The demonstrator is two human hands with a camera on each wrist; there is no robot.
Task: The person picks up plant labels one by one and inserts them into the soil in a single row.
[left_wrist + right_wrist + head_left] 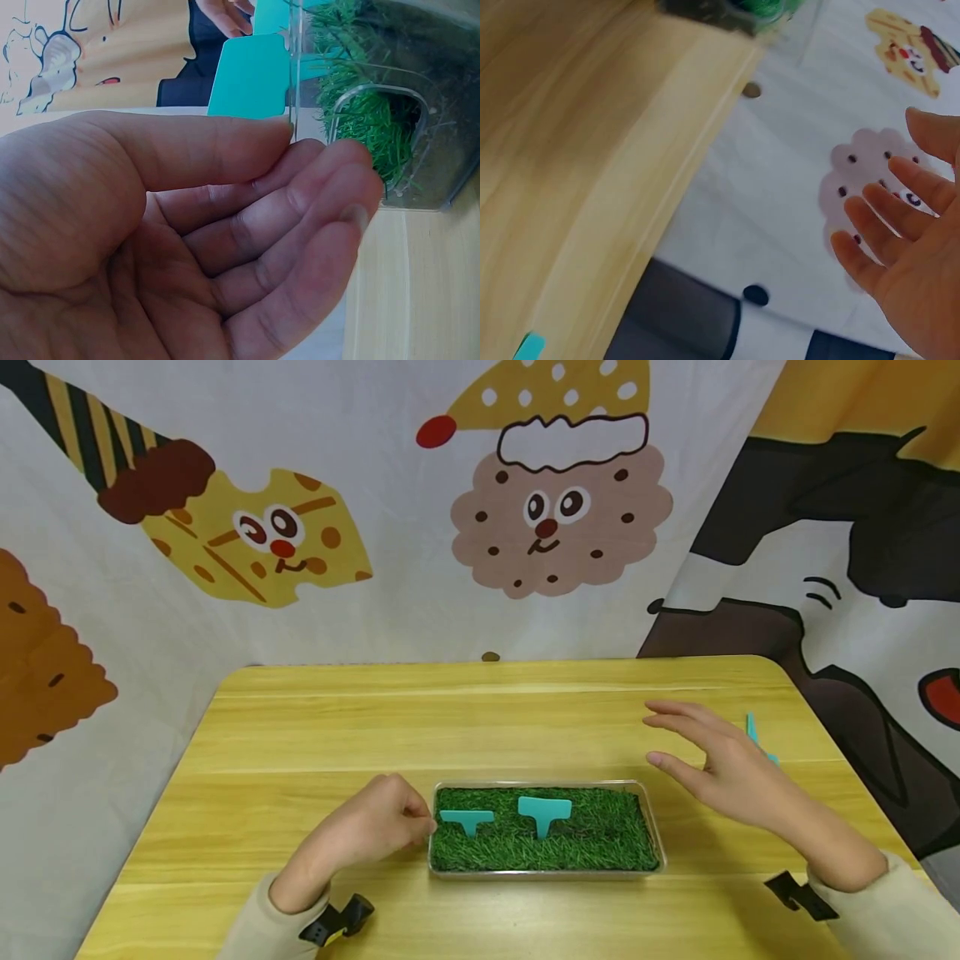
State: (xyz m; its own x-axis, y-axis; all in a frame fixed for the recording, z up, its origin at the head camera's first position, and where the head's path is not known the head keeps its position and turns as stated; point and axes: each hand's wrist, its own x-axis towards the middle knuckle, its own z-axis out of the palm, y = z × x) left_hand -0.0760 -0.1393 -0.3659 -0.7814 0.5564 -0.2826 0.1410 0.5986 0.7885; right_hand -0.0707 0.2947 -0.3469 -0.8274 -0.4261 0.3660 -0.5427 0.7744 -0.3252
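A clear plastic tray (547, 875) filled with green artificial grass (600, 843) sits near the front of the table. Two turquoise T-shaped plant labels stand in the grass, one label (467, 818) at the left end and another label (544, 811) near the middle. My left hand (378, 822) grips the tray's left end between thumb and curled fingers; in the left wrist view the thumb tip (279, 139) meets the clear wall. To the right of the tray, my right hand (723, 760) is raised with fingers spread and holds nothing.
Another turquoise label (752, 728) lies on the wooden table (337, 718) at the right, partly hidden behind my right hand. A cloth (405, 610) printed with cartoon biscuits hangs behind the table's far edge.
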